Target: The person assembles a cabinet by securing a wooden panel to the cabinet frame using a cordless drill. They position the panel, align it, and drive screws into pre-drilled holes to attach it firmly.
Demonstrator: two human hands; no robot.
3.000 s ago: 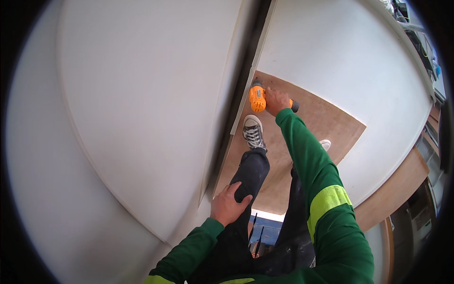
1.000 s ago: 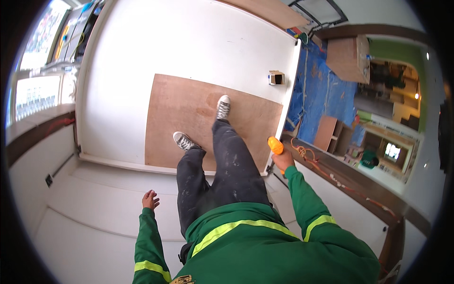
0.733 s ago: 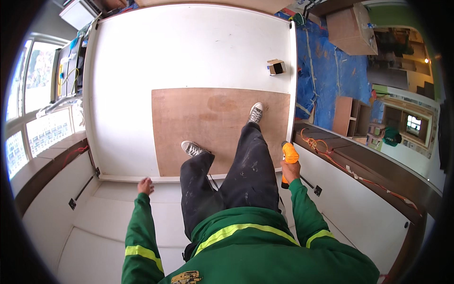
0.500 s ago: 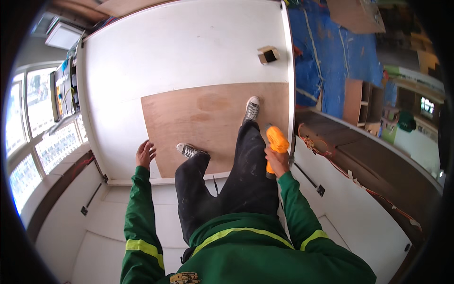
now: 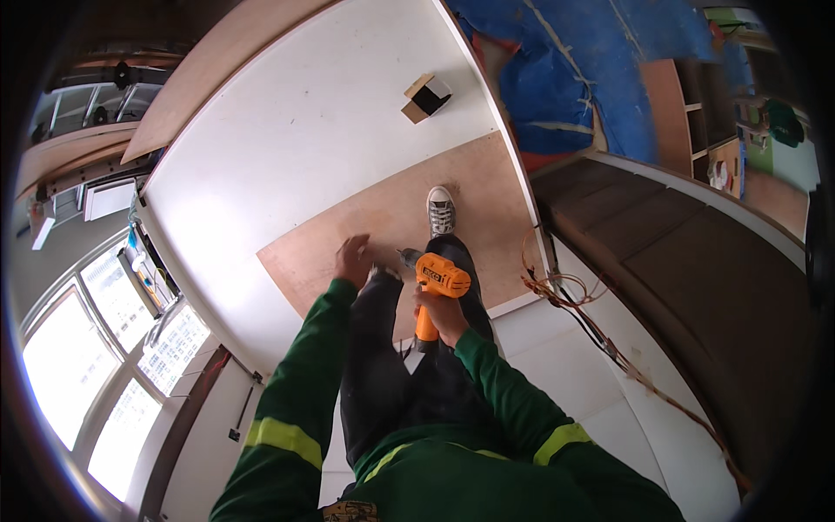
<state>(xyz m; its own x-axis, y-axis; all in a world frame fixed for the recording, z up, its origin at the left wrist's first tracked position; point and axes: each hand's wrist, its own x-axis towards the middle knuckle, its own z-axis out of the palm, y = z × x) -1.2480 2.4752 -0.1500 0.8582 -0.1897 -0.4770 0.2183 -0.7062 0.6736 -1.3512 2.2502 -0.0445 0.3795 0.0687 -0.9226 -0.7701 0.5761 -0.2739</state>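
Observation:
An orange cordless drill (image 5: 442, 275) is upright in my right hand (image 5: 445, 315), my fingers wrapped round its grip. Its dark chuck points left, toward my left hand (image 5: 351, 259). That hand is bare, with its fingers partly spread above the brown plywood sheet (image 5: 304, 248). A gap separates it from the drill. Under my feet the plywood lies on a large white panel (image 5: 261, 148). One patterned sneaker (image 5: 441, 211) shows fully; the other is mostly hidden behind my left hand and trouser leg.
A small open cardboard box (image 5: 426, 97) sits on the white panel ahead. Orange and dark cables (image 5: 565, 291) hang along the right side, beside a long brown surface (image 5: 644, 235). Blue sheeting (image 5: 557, 78) covers the floor at upper right. Windows (image 5: 74, 348) stand at left.
My right hand has brought the drill inward, from outside my right leg to in front of me. My left hand has moved right, toward it. The view has turned and shifted.

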